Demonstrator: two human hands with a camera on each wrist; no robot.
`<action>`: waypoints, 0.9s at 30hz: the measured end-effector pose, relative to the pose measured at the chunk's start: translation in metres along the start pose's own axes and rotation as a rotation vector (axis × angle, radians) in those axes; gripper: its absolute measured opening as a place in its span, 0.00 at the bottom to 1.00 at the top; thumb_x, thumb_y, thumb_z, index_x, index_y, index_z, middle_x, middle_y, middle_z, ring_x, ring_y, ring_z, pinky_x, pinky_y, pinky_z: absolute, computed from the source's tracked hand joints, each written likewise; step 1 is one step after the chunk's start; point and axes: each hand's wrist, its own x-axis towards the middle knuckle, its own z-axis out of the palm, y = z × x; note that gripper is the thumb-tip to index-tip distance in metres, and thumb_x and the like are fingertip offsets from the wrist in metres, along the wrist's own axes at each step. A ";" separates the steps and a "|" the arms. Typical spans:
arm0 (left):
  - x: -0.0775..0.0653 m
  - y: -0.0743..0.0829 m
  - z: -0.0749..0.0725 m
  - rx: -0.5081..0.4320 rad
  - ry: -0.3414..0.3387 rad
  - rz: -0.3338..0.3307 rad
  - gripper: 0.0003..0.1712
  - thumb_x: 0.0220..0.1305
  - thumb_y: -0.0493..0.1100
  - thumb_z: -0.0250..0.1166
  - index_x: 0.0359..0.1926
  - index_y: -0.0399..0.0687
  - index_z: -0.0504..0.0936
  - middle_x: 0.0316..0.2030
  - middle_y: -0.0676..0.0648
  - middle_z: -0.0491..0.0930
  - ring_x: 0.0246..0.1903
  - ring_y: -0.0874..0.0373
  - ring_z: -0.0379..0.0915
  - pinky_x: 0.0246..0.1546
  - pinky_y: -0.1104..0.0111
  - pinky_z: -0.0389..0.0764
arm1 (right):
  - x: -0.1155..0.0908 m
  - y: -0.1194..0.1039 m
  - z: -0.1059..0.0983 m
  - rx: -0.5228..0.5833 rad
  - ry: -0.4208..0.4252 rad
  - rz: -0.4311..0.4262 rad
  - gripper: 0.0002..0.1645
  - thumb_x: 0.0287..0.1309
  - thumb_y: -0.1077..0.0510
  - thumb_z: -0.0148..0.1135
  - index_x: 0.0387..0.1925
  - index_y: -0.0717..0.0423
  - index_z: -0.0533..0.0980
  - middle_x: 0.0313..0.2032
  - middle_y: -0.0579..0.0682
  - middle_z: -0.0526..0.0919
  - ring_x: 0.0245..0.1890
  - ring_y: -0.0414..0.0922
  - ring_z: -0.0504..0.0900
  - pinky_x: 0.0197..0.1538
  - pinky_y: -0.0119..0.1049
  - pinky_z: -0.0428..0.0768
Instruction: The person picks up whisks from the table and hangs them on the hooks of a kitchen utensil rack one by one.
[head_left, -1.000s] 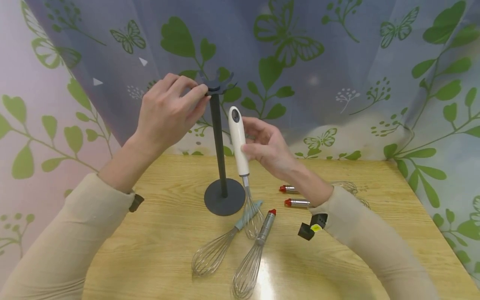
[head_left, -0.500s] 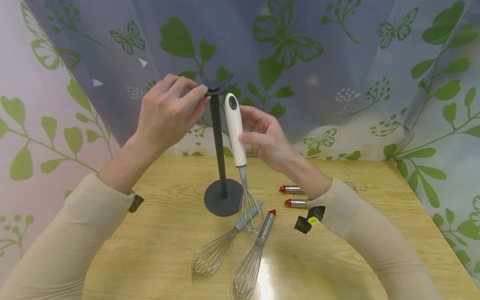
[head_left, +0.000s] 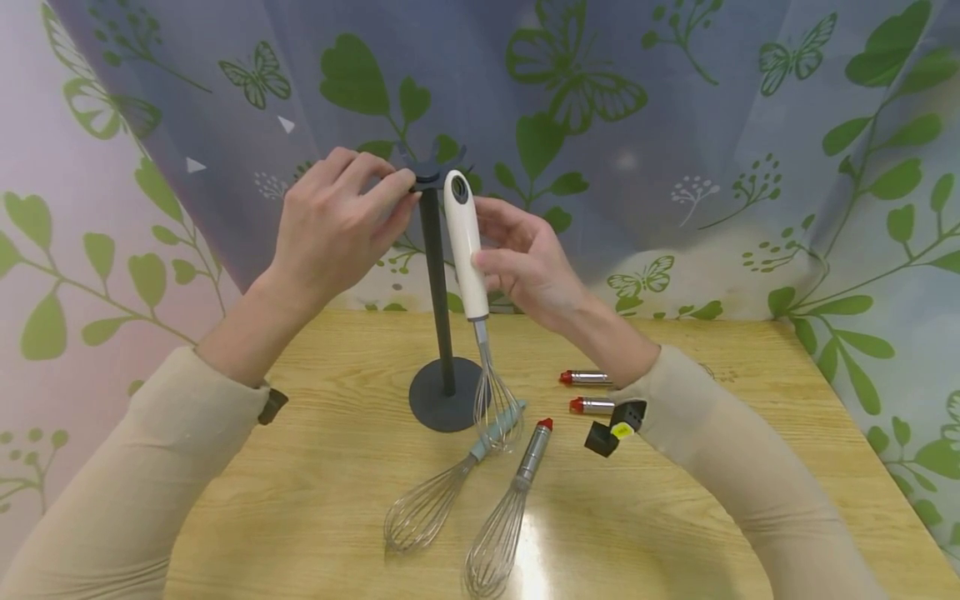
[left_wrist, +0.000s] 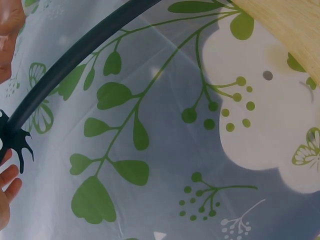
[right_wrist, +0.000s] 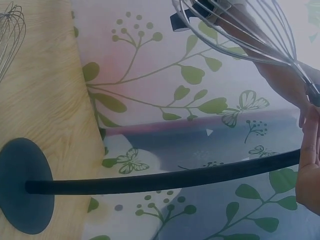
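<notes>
My left hand [head_left: 341, 221] grips the rim of the hooked top [head_left: 429, 177] of a dark grey utensil stand, thumb and fingers around its left side. The stand's pole [head_left: 437, 292] stands upright on a round base [head_left: 435, 404]. With thumb and fingers, my right hand [head_left: 528, 262] holds a whisk [head_left: 467, 250] by its white handle, just right of the pole. That handle has a dark-lined hole at its upper end, close to the hooks; the wires hang downward. In the left wrist view, spread hooks [left_wrist: 21, 145] show near the fingertips. Whisk wires [right_wrist: 287, 45] appear in the right wrist view.
On the wooden table [head_left: 315, 467] lie a whisk with a light blue handle [head_left: 483, 446] and a red-tipped metal whisk [head_left: 531, 458]. Two more red-tipped handles [head_left: 585, 378] lie under the right forearm, their far ends mostly hidden. A patterned curtain [head_left: 675, 208] hangs behind the table.
My right hand has raised the white-handled whisk and moved it left, bringing its upper end beside the stand's top. The left hand has stayed in place on the stand.
</notes>
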 end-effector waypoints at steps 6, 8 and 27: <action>0.000 0.000 0.000 0.000 -0.003 0.001 0.11 0.77 0.44 0.62 0.44 0.41 0.87 0.38 0.38 0.88 0.37 0.40 0.81 0.31 0.55 0.83 | 0.003 -0.001 -0.001 0.008 -0.012 -0.008 0.31 0.53 0.60 0.78 0.60 0.50 0.80 0.49 0.48 0.84 0.43 0.43 0.85 0.35 0.33 0.90; 0.001 0.000 0.000 0.000 -0.005 0.001 0.11 0.77 0.44 0.63 0.44 0.41 0.87 0.38 0.38 0.88 0.37 0.40 0.81 0.30 0.55 0.83 | 0.003 -0.001 0.000 0.005 -0.012 -0.009 0.30 0.55 0.62 0.76 0.60 0.50 0.79 0.48 0.48 0.84 0.43 0.43 0.85 0.35 0.33 0.89; 0.000 0.000 0.001 0.001 0.000 -0.009 0.12 0.77 0.45 0.62 0.44 0.42 0.87 0.38 0.38 0.88 0.37 0.40 0.82 0.31 0.54 0.84 | 0.008 0.005 -0.005 -0.005 -0.008 0.008 0.37 0.48 0.53 0.85 0.60 0.51 0.79 0.48 0.48 0.83 0.41 0.43 0.86 0.32 0.33 0.89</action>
